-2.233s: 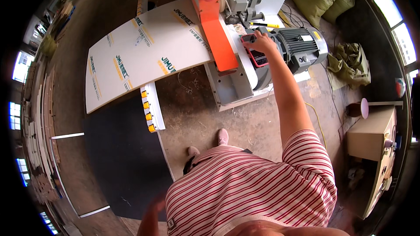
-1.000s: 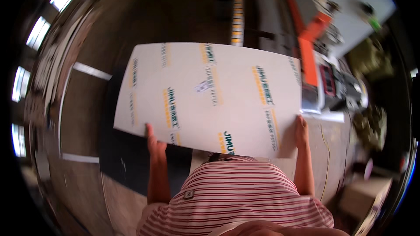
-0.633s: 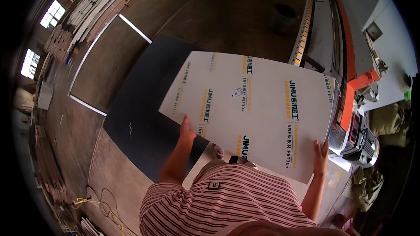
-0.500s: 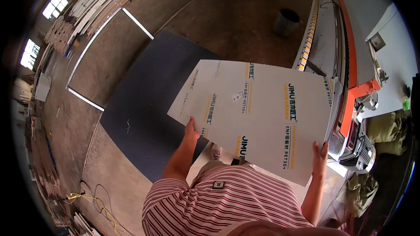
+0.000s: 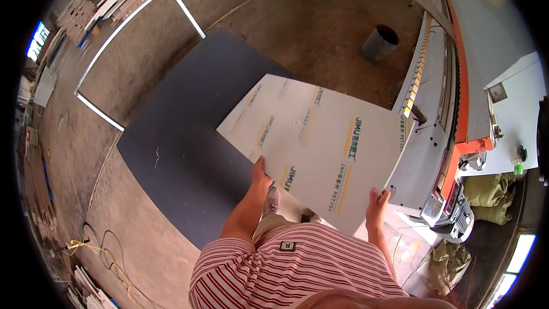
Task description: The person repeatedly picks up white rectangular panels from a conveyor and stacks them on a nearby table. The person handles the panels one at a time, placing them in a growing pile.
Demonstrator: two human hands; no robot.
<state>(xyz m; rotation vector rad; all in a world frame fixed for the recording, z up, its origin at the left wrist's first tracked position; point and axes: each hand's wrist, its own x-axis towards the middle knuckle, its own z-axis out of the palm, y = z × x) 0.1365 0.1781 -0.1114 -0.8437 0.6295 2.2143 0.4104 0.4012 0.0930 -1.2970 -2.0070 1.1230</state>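
windows: bright panes [image 5: 39, 41] show at the far upper left.
floor: brown, worn concrete [image 5: 68, 154] runs through the left side and up to the top.
stacked boards: long pale lengths [image 5: 86, 14] pile up in the upper left corner.
cable: a yellow cable [image 5: 76, 244] lies on the floor at lower left.
white frame: thin bars [image 5: 102, 111] outline three sides of a space left of the dark panel.
dark panel: a broad flat sheet [image 5: 189, 137] fills left of centre, a pale curl [image 5: 156, 157] on it; its height above the floor cannot be told.
left hand: grasping [image 5: 261, 178] the white board's lower left edge, thumb on top.
white board: held tilted at centre [image 5: 314, 149], printed green and yellow, hiding the panel's right part.
right hand: grasping [image 5: 376, 205] the board's right edge near its lower corner.
bucket: a dark cylinder [image 5: 376, 50] stands upper right of centre.
machine: a long grey body with an orange rail [image 5: 463, 80] bounds the right side; the board's right corner overlaps it in view, contact unclear.
sacks: olive ones [image 5: 489, 197] slump at lower right.
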